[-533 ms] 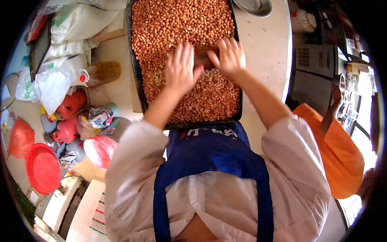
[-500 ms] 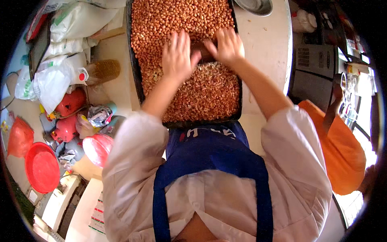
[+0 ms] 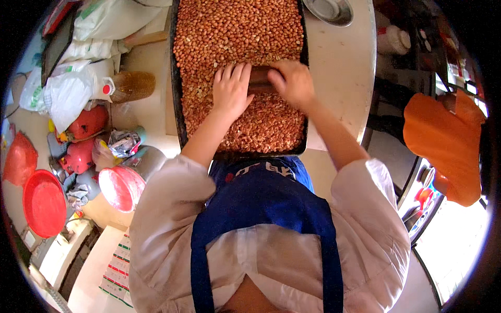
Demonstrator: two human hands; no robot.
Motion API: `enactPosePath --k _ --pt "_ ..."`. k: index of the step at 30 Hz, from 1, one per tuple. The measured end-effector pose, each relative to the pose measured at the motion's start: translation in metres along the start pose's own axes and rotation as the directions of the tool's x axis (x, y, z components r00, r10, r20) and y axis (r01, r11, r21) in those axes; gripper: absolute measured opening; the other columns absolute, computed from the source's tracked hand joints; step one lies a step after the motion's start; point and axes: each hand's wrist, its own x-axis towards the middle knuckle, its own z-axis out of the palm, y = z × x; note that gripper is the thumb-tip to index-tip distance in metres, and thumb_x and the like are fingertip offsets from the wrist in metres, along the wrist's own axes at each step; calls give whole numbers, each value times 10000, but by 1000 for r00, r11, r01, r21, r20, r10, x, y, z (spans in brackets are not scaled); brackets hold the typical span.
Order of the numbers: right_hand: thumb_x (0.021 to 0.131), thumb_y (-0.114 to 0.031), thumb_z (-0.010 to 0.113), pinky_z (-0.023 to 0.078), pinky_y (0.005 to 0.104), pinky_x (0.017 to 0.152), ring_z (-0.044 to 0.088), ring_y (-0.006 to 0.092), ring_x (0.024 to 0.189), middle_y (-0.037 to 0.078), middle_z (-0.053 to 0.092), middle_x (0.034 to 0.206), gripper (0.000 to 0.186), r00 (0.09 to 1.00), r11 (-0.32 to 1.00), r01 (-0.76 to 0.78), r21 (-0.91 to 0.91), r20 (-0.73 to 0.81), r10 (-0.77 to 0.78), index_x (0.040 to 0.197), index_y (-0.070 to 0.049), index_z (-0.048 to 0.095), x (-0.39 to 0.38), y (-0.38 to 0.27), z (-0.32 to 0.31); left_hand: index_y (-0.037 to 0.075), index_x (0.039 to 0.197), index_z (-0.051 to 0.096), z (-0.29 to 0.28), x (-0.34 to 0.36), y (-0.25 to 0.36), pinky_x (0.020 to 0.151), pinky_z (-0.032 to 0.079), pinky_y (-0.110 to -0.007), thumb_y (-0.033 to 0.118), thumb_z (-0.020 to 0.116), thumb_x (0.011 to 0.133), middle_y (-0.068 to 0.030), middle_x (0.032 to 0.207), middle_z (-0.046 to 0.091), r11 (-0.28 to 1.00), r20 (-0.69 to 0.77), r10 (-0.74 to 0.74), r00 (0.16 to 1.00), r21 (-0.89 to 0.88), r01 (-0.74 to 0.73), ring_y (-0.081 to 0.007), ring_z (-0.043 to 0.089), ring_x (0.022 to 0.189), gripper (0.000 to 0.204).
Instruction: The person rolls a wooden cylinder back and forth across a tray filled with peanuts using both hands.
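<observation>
A long black tray (image 3: 178,112) runs away from me, filled with peanuts. Whole reddish peanuts (image 3: 235,31) lie in its far half; crushed peanut pieces (image 3: 266,130) cover the near half. Between them lies a dark brown block (image 3: 260,79), probably wooden. My left hand (image 3: 231,91) rests flat at the block's left end, fingers stretched forward, thumb against its near side. Over the right end my right hand (image 3: 295,86) is curled, its thumb on top of the block and its other fingers partly hidden. What lies beneath the block is hidden.
A metal bowl (image 3: 330,9) stands right of the tray. To the left are an oil jug (image 3: 133,86), white bags (image 3: 68,99), red basins (image 3: 45,203) and a metal pot (image 3: 148,163). A person in orange (image 3: 446,146) is at the right.
Both hands and the block have moved nearer to me along the tray. My right hand has gone from stretched fingers to a curled grip. The person in orange has shifted.
</observation>
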Motion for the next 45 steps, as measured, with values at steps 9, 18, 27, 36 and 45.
enactPosePath --k 9,18,27,36,45 --pt "1025 -634 404 225 454 1264 295 363 1517 170 392 1610 826 1000 837 1 -547 26 16 1591 -39 317 111 79 52 163 1452 512 -21 1 -14 1081 437 -521 396 890 682 -97 1334 609 1000 312 16 950 0 -17 -333 578 1239 889" --pt "1008 -313 584 243 521 1250 332 314 1526 156 506 1543 550 990 936 137 -323 26 -136 1479 -36 524 -64 -13 26 -11 1587 299 13 -76 -18 1229 207 -590 362 609 993 -204 1647 319 995 -59 74 996 -61 -78 -378 294 1525 766" --pt "986 -506 555 329 531 1172 422 400 1401 238 450 1514 692 957 916 -14 -400 -272 -104 1466 -14 464 130 29 36 3 1615 237 24 101 -91 1266 145 -503 668 290 1041 -186 1700 191 992 -277 -103 955 39 118 -332 130 1586 879" --pt "945 -468 624 401 508 1094 547 367 1222 185 597 1286 551 964 883 193 -427 -88 -253 1288 -39 580 -40 22 19 -47 1595 255 26 -35 -8 1256 179 -521 585 419 1039 -235 1668 249 992 51 127 991 7 -127 -385 210 1557 857" --pt "1009 -628 482 452 525 994 565 387 1163 210 639 1142 617 995 867 58 -496 -45 -92 1083 -32 621 103 56 18 -33 1599 250 21 95 -46 1261 167 -491 649 297 1046 -182 1699 202 995 -177 -81 981 47 91 -309 129 1589 879"
